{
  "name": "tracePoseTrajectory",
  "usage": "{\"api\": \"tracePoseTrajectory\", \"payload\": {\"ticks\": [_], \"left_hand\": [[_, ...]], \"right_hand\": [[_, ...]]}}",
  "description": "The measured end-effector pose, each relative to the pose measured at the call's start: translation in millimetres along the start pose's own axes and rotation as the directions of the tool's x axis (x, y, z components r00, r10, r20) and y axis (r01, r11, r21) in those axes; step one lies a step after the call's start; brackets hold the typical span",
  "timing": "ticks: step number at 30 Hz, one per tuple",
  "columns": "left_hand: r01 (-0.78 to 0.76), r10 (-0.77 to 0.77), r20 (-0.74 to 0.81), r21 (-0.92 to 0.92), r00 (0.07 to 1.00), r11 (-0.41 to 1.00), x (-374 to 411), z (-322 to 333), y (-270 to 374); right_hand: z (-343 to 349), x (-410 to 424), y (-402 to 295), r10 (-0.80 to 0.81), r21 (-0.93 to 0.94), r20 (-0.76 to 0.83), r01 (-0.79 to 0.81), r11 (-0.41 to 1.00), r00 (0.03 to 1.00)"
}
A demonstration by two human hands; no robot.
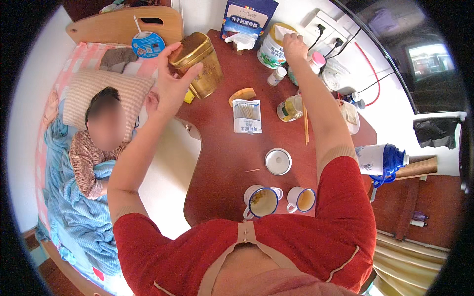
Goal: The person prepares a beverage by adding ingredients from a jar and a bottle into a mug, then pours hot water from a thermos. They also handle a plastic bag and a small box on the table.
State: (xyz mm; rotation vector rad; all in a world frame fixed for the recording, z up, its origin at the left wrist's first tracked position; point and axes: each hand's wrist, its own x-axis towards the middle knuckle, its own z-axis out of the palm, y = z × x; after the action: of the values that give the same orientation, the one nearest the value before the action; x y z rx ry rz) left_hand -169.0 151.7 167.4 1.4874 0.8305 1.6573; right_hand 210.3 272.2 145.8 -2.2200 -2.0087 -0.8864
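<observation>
My left hand [172, 83] grips a gold-coloured metal tin [203, 70] near its lidded end, holding it tilted over the back left of the red-brown table [226, 155]. At the back of the table, my right hand [295, 46] touches the top of a large white can [272, 51] with a gold rim, where white tissue shows; whether the fingers pinch the tissue cannot be told. A dark blue printed pouch [246, 22] stands left of the can, with crumpled white tissue [242, 40] before it. A small white-capped bottle [277, 76] is near the can.
A wooden comb [241, 95], a cotton swab packet [247, 116], a glass jar [290, 108] and a round lid [278, 161] lie about mid-table. Two enamel mugs [263, 201] [301, 199] are near my body. Right is a thermos [377, 160]. A person [89, 162] lies in bed at left.
</observation>
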Motion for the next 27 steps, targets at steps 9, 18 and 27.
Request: {"api": "tracePoseTrajectory", "payload": {"ticks": [9,18,27], "left_hand": [[-0.225,0.227,0.045,-0.058,0.973,0.973,58.5,105.1,-37.9],[-0.424,0.425,-0.073,0.023,0.902,0.905,124.6,238.3,-25.4],[-0.425,0.443,0.003,0.284,0.897,0.859,141.3,303.2,-79.2]], "right_hand": [[-16.3,-11.5,4.0,0.101,0.192,-0.156,-0.070,0.979,0.983],[9.7,-40.0,17.1,-0.065,0.477,-0.076,0.094,0.874,0.995],[23.8,-41.5,17.2,-0.120,0.504,-0.096,0.152,0.850,0.988]]}}
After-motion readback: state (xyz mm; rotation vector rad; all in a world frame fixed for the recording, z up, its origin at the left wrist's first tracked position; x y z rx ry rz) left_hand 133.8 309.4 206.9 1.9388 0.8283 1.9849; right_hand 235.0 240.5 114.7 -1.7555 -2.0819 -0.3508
